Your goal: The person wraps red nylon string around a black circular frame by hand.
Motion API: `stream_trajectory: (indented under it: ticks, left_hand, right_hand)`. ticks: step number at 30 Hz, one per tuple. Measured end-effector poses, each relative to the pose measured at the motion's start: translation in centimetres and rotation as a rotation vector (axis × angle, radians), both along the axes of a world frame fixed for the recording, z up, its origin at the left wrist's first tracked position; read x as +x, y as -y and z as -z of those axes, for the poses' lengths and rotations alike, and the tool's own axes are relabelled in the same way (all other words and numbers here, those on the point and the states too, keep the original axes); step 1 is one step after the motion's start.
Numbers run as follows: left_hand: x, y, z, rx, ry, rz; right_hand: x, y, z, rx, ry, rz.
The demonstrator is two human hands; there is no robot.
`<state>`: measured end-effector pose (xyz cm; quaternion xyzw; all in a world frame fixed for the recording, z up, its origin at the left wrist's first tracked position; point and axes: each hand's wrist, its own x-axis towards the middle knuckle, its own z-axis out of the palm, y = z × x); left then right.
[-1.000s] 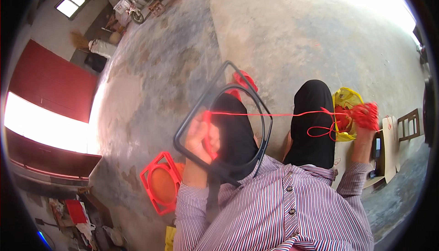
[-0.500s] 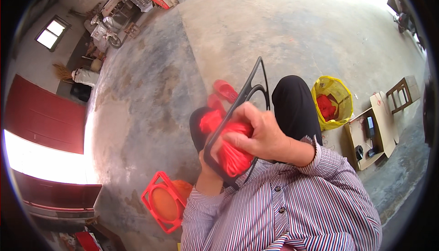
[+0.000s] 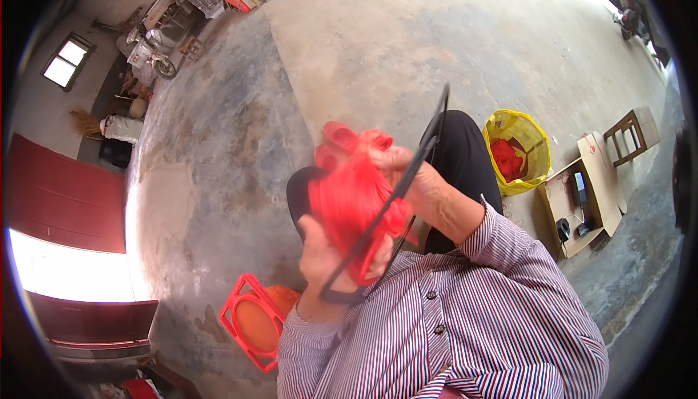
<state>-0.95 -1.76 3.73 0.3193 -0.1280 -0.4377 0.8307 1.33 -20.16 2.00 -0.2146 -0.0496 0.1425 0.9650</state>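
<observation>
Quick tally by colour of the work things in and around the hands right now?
Red, 3: cord bundle, finished frame on the floor, cord in the bag
Black, 1: bare frame in the left hand and right hand
Yellow, 1: bag
Total: 5

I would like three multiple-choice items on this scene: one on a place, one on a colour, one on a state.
1. Where is the yellow bag?
A. on the floor at the person's right
B. on the person's lap
C. beside the window

2. What colour is the cord wound on the black frame?
A. blue
B. red
C. white

3. How is the frame held?
A. it lies on the floor
B. one hand only
C. left hand below, right hand above

Answers: 1 A, it stands right of the knee; 2 B, the bundle is red; 3 C, both hands touch it.
</observation>
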Motion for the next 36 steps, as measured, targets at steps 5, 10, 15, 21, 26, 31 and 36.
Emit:
stream_trajectory:
  ticks: [5,10,15,21,26,31,36]
  left_hand:
    - [1.0,-0.7,-0.2,0.153,0.018,-0.369]
    - [3.1,-2.6,0.6,0.011,0.040,-0.289]
    - [3.6,-4.6,1.6,-0.006,0.089,-0.312]
    - [3.8,-6.2,2.4,0.015,0.082,-0.379]
    - [3.4,-4.8,2.2,0.097,0.118,-0.341]
    - [2.8,-2.7,1.1,0.120,0.166,-0.237]
    - [2.7,-2.0,1.2,0.149,0.156,-0.250]
  right_hand:
    - [-2.5,4.8,8.7,-0.624,0.026,0.189]
    - [-6.2,9.3,6.9,0.034,0.045,0.329]
    - [-8.6,20.5,5.0,0.321,0.295,0.364]
    - [-11.4,30.1,15.1,0.317,0.159,0.774]
    - [-6.2,13.8,7.1,0.070,0.065,0.529]
    - [-2.5,0.7,2.7,-0.263,-0.002,0.123]
    - [-1.1,-2.4,3.2,-0.141,-0.001,-0.014]
